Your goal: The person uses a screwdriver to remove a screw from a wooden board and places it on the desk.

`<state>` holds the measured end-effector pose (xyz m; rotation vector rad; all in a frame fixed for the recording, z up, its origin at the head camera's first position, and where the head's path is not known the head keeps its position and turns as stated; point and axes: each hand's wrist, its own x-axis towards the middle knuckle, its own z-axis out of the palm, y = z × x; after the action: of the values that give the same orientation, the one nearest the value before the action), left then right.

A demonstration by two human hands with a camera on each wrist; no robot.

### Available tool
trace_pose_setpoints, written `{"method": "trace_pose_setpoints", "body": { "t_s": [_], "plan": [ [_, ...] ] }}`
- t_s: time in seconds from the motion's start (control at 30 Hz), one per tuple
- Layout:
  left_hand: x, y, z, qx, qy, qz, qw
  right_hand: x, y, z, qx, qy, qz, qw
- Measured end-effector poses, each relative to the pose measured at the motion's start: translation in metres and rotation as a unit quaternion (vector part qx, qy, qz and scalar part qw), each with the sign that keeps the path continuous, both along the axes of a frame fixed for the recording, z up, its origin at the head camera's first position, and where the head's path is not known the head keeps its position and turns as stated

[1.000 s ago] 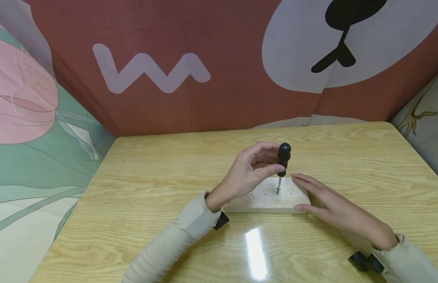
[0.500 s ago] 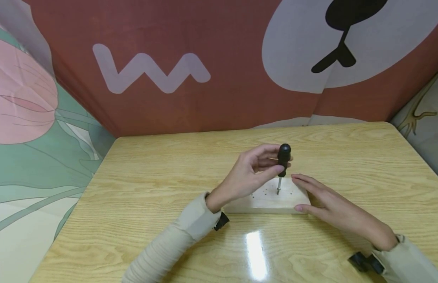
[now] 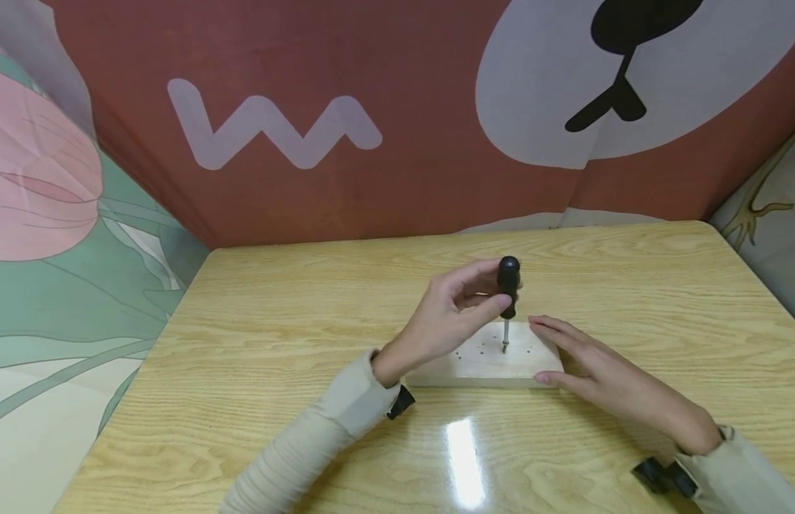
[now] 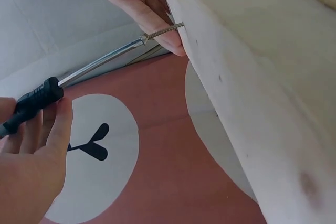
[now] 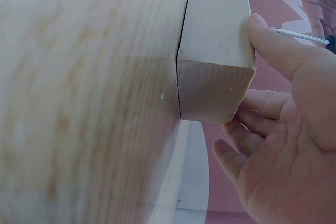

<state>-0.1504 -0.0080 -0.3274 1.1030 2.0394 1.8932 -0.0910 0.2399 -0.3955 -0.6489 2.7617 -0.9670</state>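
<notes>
My left hand holds a black-handled screwdriver by its handle, between thumb and fingers. The steel shaft meets the head of a brassy screw. That screw stands in the top face of a pale wooden block, with much of its thread showing above the wood. At the block's right end my right hand grips it, thumb at the near edge and fingers at the far edge. In the right wrist view the block's end face shows between thumb and fingers.
Several small holes dot the block's top around the screw. The block lies flat on a wood-grain table. Behind the table hangs a red cloth with a cartoon print. Black wrist cameras sit at both cuffs.
The screwdriver's handle has tipped a little to the left and stands more upright, the left fingers shifting with it. The right hand and the block stay still.
</notes>
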Motion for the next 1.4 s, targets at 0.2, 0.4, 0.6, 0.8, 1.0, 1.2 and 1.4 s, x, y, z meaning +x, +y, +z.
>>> {"method": "trace_pose_setpoints", "body": {
  "t_s": [0.2,0.4,0.6,0.8,1.0,1.2,1.4],
  "plan": [
    [-0.0001,0.0008,0.0012,0.005,0.009,0.001,1.0000,0.0005,0.0008,0.0003,-0.001,0.000,0.000,1.0000],
    [-0.0008,-0.0003,0.0009,0.007,0.013,0.018,0.9997,0.0008,0.0003,0.0012,0.000,-0.003,0.000,1.0000],
    [-0.0010,-0.0027,0.0011,0.010,0.007,-0.008,0.9999,0.0004,0.0006,0.0010,0.002,-0.002,-0.002,1.0000],
    [-0.0004,-0.0025,0.0020,0.015,-0.006,-0.024,0.9996,0.0005,0.0002,0.0008,-0.006,-0.008,0.002,0.9999],
    [0.0002,-0.0012,0.0012,0.011,0.006,0.005,0.9999,0.0004,-0.0001,0.0000,-0.007,-0.005,0.001,1.0000],
    [0.0004,-0.0034,0.0013,-0.004,0.018,-0.019,0.9997,0.0014,0.0000,0.0005,-0.020,-0.020,-0.003,0.9996],
    [0.0011,-0.0051,0.0025,0.000,0.005,-0.036,0.9993,0.0019,0.0001,0.0018,-0.012,-0.022,-0.005,0.9997]
  ]
}}
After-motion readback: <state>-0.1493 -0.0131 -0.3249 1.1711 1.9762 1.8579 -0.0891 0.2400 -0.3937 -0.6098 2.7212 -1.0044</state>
